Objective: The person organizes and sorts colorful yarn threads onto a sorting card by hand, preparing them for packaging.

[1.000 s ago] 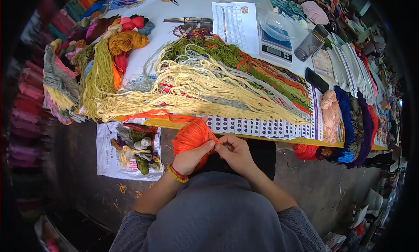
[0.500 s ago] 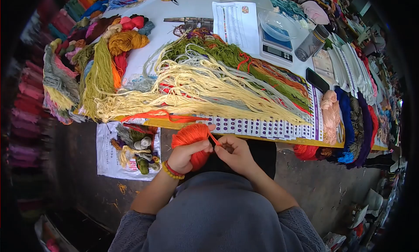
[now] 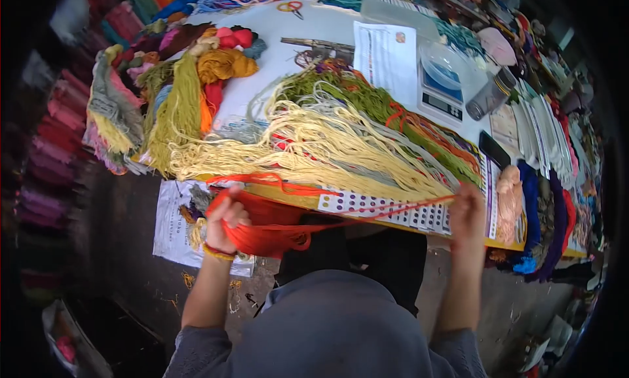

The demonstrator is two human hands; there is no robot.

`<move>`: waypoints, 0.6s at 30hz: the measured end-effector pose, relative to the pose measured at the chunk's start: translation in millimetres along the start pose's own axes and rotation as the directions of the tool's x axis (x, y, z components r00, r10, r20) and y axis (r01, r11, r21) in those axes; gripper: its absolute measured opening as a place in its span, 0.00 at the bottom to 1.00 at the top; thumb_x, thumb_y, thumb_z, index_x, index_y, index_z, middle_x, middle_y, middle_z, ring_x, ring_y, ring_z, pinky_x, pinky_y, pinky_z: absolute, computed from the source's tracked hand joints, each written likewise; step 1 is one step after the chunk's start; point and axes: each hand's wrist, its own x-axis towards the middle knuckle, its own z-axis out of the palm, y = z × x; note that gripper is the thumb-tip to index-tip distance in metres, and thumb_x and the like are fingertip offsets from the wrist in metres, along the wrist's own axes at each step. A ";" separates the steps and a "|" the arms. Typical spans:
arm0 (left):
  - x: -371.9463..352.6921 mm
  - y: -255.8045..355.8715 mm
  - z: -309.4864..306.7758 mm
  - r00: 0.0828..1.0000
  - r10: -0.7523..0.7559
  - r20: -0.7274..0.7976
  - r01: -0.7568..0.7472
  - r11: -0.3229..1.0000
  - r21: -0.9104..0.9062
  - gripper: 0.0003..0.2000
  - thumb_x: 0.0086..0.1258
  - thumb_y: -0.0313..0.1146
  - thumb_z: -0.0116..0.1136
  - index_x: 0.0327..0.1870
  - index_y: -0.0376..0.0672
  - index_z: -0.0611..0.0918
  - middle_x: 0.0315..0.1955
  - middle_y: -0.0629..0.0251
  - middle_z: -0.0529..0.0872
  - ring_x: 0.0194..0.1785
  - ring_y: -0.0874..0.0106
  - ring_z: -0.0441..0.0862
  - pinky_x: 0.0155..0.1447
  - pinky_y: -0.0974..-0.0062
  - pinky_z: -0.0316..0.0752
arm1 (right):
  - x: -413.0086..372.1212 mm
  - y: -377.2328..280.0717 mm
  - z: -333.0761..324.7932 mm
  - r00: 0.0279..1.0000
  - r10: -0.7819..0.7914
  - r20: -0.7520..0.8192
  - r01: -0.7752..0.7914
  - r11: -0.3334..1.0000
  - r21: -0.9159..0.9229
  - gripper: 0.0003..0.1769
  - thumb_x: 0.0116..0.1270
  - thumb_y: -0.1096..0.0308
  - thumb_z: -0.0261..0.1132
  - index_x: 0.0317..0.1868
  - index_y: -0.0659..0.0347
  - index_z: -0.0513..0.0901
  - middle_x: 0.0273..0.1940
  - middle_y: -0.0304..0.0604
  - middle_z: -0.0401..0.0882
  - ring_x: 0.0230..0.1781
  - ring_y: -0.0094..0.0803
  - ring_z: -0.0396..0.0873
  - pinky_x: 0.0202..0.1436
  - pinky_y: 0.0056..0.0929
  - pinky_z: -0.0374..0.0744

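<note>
My left hand (image 3: 226, 222) is closed around a skein of red-orange yarn (image 3: 268, 227), which hangs in front of my lap just below the table edge. From the skein, strands run taut to the right, up to my right hand (image 3: 466, 211), which pinches their end near the table's front edge; it is smeared by motion. Behind the strands, long cream yarn (image 3: 341, 145) lies fanned over the table, with green, grey and rust yarn alongside. A loose orange-red bundle (image 3: 262, 179) rests along the front edge.
Under the table edge at left lies a white plastic bag (image 3: 171, 224) with yarn scraps. A scale (image 3: 440, 106), a dark jar (image 3: 491, 93), a phone (image 3: 493, 149) and paper sheets (image 3: 383, 60) stand or lie at the back right. Scissors (image 3: 290, 8) lie farther back.
My hands have moved far apart, the right one swinging right and drawing strands out of the skein. My left hand has shifted left with the skein. The view has turned slightly.
</note>
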 end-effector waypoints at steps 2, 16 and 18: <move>-11.0 34.2 -12.6 0.981 0.158 -0.109 -0.147 0.984 0.101 0.14 0.70 0.33 0.43 0.54 0.43 0.71 0.15 0.78 0.60 0.18 0.84 0.59 0.34 0.82 0.69 | 4.0 -59.8 -13.5 0.925 -0.341 -0.170 0.286 0.916 -0.280 0.05 0.62 0.70 0.56 0.29 0.59 0.73 0.24 0.33 0.71 0.21 0.17 0.68 0.25 0.12 0.70; 27.8 -54.8 55.2 0.967 -0.190 -0.167 0.237 0.911 0.338 0.14 0.66 0.31 0.48 0.49 0.34 0.70 0.24 0.68 0.73 0.27 0.75 0.73 0.33 0.79 0.71 | 15.5 3.1 24.9 0.929 -0.327 0.173 0.327 0.506 -0.798 0.05 0.63 0.69 0.56 0.33 0.61 0.76 0.24 0.35 0.72 0.21 0.20 0.69 0.24 0.19 0.69; 42.4 -73.7 72.7 0.943 -0.301 -0.142 0.330 0.793 0.512 0.14 0.67 0.34 0.50 0.49 0.36 0.71 0.25 0.70 0.74 0.27 0.78 0.72 0.32 0.81 0.70 | 13.2 66.3 33.6 0.977 0.001 0.215 0.182 0.535 -0.825 0.05 0.62 0.70 0.58 0.36 0.61 0.76 0.25 0.35 0.72 0.19 0.19 0.69 0.23 0.17 0.69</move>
